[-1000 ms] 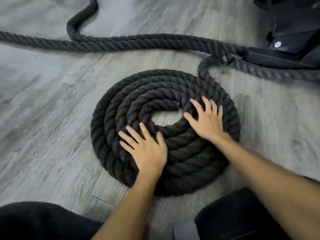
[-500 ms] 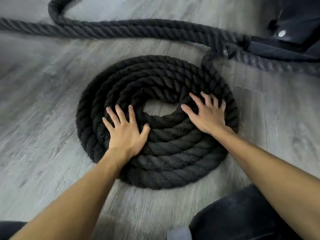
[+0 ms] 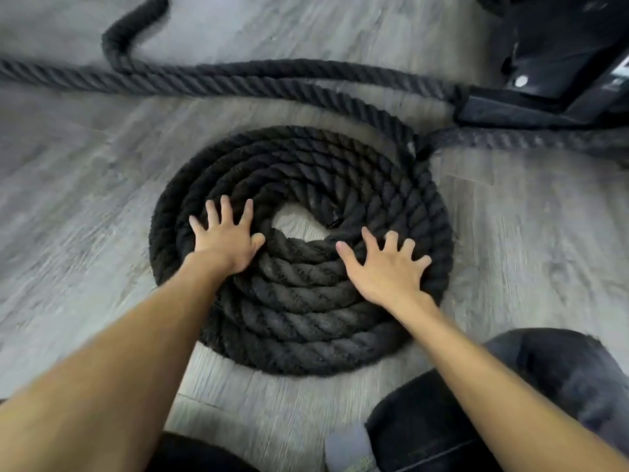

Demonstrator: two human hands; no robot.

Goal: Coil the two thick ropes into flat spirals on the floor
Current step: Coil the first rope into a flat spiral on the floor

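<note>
A thick black rope lies wound in a flat spiral [image 3: 299, 321] of several turns on the grey wood floor, with a small bare gap at its centre. My left hand [image 3: 226, 241] presses flat on the spiral's left side, fingers spread. My right hand [image 3: 386, 267] lies flat on the right side, fingers spread too. From the spiral's upper right the rope runs on toward a black anchor [image 3: 531, 107]. A second rope [image 3: 211, 78] stretches loose across the floor behind the spiral, with a bend at the upper left.
A black machine base [image 3: 558, 46] stands at the upper right, where both ropes meet. My knees in dark trousers [image 3: 531, 396] are at the bottom right and bottom left. Grey plank floor [image 3: 75, 185] surrounds the spiral.
My left hand has shifted from the spiral's near side up to its left side. The right hand moved slightly down the right side. The inner turns have rotated with the hands.
</note>
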